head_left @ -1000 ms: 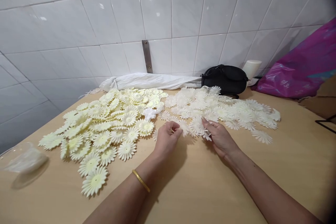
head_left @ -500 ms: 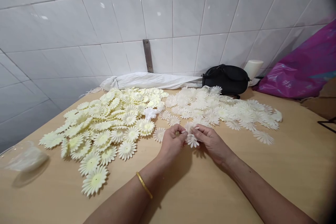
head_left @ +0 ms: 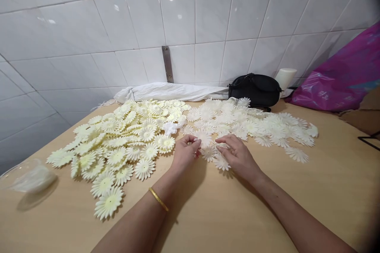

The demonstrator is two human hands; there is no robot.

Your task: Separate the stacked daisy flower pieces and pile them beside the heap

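My left hand (head_left: 186,151) pinches the edge of a thin white daisy-shaped petal layer (head_left: 204,137) between thumb and fingertips. My right hand (head_left: 237,157), its thumb and index finger curled close together, grips another white petal layer (head_left: 222,162) that hangs below the thumb and casts a shadow on the table. Between the hands a further white petal layer (head_left: 208,153) shows; what supports it is unclear. Behind my hands spreads a pile of thin white petal layers (head_left: 252,124). A heap of thicker pale-yellow ones (head_left: 118,142) lies left of my left hand.
The wooden table (head_left: 225,213) meets a tiled wall (head_left: 178,16). Along the back lie a white cloth (head_left: 175,91), a black zipped case (head_left: 255,90) and a white cylinder (head_left: 285,78). A purple bag (head_left: 335,77) stands at right; a clear plastic bag (head_left: 34,178) lies at left.
My hands have moved slightly apart, the left one to the left. The white petal layers that were bunched between my fingertips now show spread out as separate pieces.
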